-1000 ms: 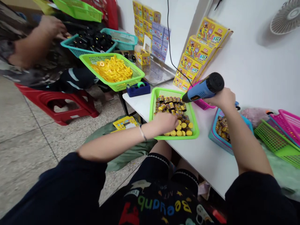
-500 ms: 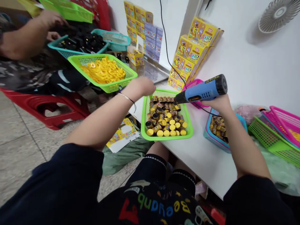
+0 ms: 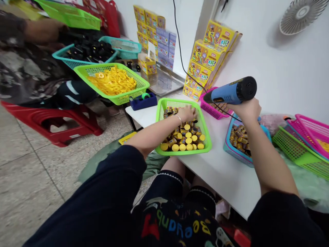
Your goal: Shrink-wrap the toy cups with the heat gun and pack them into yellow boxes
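Observation:
My left hand (image 3: 187,112) reaches into the green basket (image 3: 205,147) of small yellow-capped cylinders (image 3: 183,139) on the white table (image 3: 226,171). Its fingers are curled down among the pieces at the far end; what they grip is hidden. My right hand (image 3: 246,109) is wrapped round the handle of a blue heat gun (image 3: 232,92), held up above the table with its nozzle pointing left over a pink basket (image 3: 209,110). A blue basket (image 3: 235,152) with more small cylinders lies under my right forearm.
Another person sits at the left on a red stool (image 3: 51,123), a hand at a teal basket of black parts (image 3: 84,51). A green basket of yellow rings (image 3: 113,82), a tape dispenser (image 3: 142,100), stacked yellow boxes (image 3: 208,61), pink and green baskets (image 3: 305,144) and a fan (image 3: 299,15) surround the table.
My left hand lifted out of the green basket towards the ring basket, then came back down into the cylinders at its far end. The heat gun rose slightly to the right.

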### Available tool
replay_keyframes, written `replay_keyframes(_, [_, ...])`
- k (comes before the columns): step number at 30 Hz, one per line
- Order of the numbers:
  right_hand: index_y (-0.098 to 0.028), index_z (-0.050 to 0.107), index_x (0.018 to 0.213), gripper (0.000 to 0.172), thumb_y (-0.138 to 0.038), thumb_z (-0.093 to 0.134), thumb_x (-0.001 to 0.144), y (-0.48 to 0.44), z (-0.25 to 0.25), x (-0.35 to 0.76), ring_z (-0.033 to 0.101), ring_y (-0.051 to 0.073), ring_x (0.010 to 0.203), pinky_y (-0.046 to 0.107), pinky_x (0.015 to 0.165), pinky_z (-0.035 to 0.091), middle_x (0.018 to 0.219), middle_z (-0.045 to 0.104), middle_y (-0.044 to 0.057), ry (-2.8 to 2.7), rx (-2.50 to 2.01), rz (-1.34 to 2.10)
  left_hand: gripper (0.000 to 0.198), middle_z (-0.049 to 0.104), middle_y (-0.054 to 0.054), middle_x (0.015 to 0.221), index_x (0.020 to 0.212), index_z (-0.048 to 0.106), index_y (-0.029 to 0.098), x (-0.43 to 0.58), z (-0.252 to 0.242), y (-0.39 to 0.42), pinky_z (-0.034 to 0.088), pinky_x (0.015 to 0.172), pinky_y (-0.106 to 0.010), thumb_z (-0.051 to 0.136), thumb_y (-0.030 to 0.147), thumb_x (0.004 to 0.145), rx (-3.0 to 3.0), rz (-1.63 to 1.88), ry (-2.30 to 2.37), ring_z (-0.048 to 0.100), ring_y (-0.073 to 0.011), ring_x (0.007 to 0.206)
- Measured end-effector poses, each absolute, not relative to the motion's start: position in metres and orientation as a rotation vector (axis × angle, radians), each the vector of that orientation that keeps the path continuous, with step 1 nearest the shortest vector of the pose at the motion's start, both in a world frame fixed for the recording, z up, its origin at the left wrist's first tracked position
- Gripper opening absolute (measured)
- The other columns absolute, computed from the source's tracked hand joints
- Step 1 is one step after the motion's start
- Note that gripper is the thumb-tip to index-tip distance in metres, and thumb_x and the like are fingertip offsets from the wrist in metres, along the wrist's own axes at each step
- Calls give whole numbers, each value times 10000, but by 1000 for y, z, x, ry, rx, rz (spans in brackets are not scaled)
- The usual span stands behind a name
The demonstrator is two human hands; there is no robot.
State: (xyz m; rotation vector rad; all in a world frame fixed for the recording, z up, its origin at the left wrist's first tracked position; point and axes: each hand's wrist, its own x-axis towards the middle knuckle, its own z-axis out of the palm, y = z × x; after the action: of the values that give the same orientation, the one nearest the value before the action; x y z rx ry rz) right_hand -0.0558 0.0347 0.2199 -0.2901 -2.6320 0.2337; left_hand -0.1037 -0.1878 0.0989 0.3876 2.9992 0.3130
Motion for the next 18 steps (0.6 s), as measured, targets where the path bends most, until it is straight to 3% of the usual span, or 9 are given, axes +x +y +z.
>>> replay_keyframes(3, [-149,739,1104,612,-574,787,666,42,219,-55,703,446,1138,544,929,579,1119,755,202,-2639,-267,287,524,377,-124,1689,1521,536,233,-103,85,-172,259,1243,-649,415,314,1018,685,282,2863,329,-355,1564])
replay_keyframes(5, [-152,735,1111,600,-561,787,675,49,217,-55,694,452,1158,557,933,577,1132,753,202,-2644,-253,306,464,491,-112,1618,1411,641,234,-101,86,-182,310,1246,-549,434,268,997,819,264,2756,444,-315,1498])
replay_keyframes(8, [-168,733,1085,558,-516,809,655,60,212,-60,710,420,1121,519,916,588,1099,766,163,-2682,-147,396,445,649,-115,1456,1334,683,203,-89,93,-215,429,1150,-369,376,314,1031,924,249,2649,638,-247,1283])
replay_keyframes(13, [-167,732,1001,487,-484,805,639,57,203,-72,724,367,1041,443,873,601,1022,774,102,-2763,146,492,576,736,-121,1279,1243,680,175,-54,106,-273,479,1045,-308,207,462,1083,903,242,2715,699,-225,1123])
replay_keyframes(16, [-176,735,1037,547,-508,814,610,42,201,-73,718,382,1052,452,871,602,1035,764,105,-2815,132,342,613,746,-129,1219,1199,688,153,-45,119,-295,487,1028,-295,178,472,1082,770,231,2831,702,-221,1084])
replay_keyframes(18, [-178,733,1092,609,-534,812,603,32,201,-71,713,405,1072,459,859,603,1068,755,129,-2831,105,198,603,737,-117,1250,1270,660,150,-50,127,-305,486,1038,-289,178,457,1078,650,265,2925,693,-217,1108])
